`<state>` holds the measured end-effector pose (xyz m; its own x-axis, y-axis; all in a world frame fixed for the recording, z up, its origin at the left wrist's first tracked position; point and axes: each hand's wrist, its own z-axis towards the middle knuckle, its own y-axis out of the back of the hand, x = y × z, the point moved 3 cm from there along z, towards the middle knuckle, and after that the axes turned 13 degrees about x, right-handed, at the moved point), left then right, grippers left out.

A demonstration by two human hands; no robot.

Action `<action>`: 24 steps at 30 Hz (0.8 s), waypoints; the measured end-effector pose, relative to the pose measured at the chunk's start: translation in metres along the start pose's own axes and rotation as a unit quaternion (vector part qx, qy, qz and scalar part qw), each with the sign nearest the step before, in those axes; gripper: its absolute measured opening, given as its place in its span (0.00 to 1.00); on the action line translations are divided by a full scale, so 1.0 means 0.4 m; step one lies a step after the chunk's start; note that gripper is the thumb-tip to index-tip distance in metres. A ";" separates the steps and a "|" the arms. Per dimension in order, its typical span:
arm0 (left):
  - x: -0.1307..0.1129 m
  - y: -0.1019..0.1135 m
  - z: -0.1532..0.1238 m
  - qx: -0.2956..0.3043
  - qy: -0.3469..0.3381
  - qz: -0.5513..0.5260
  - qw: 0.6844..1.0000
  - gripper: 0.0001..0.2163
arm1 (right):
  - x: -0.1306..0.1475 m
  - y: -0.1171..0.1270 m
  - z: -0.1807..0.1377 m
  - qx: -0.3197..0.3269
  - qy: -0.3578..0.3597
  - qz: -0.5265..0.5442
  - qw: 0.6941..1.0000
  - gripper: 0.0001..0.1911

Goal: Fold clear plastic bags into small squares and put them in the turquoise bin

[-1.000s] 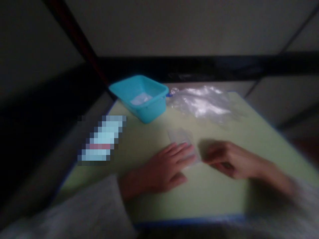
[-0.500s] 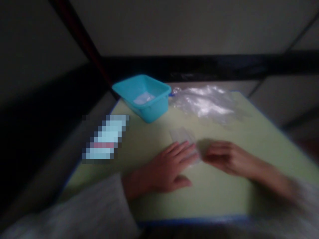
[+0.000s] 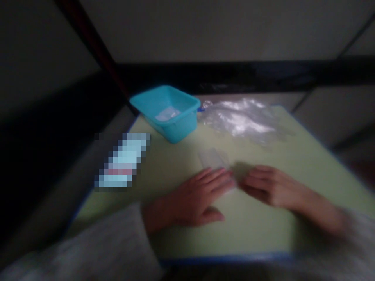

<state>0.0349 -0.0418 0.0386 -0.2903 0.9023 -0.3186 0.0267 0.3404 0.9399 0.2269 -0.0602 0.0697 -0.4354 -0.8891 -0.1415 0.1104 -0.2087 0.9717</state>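
My left hand (image 3: pixel 202 197) lies flat, palm down, with its fingers stretched over the near part of a small clear plastic piece (image 3: pixel 213 157). The piece looks like a little bag and rests on the table; its far part shows beyond my fingers. Just right of it is my right hand (image 3: pixel 268 186), with fingers curled together and tips low at the tabletop, a small gap from my left fingertips. Whatever is inside those curled fingers, if anything, is hidden. The picture is dim and blurred.
A turquoise plastic basin (image 3: pixel 183 130) stands at the back left with a whitish flat item (image 3: pixel 167 113) inside. To its right lies a heap of shiny clear plastic (image 3: pixel 241 121). A pixelated, bright phone-like object (image 3: pixel 125 158) lies by the left edge of the yellow-green table (image 3: pixel 234 238).
Both hands stay in almost the same place, the left still flat on the plastic piece. The whole view shifts very slightly.
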 end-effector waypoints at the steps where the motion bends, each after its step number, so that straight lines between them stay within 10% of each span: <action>1: 0.000 -0.001 0.000 0.000 -0.006 -0.001 1.000 0.33 | 0.000 -0.001 0.000 0.005 -0.002 0.003 1.000 0.21; 24: 0.001 0.000 0.000 -0.002 0.015 0.011 1.000 0.34 | 0.031 -0.025 -0.005 0.068 0.001 -0.049 0.997 0.16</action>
<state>0.0348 -0.0414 0.0384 -0.3186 0.9009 -0.2947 0.0294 0.3202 0.9469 0.2223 -0.0701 0.0577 -0.4361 -0.8683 -0.2364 -0.0539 -0.2371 0.9700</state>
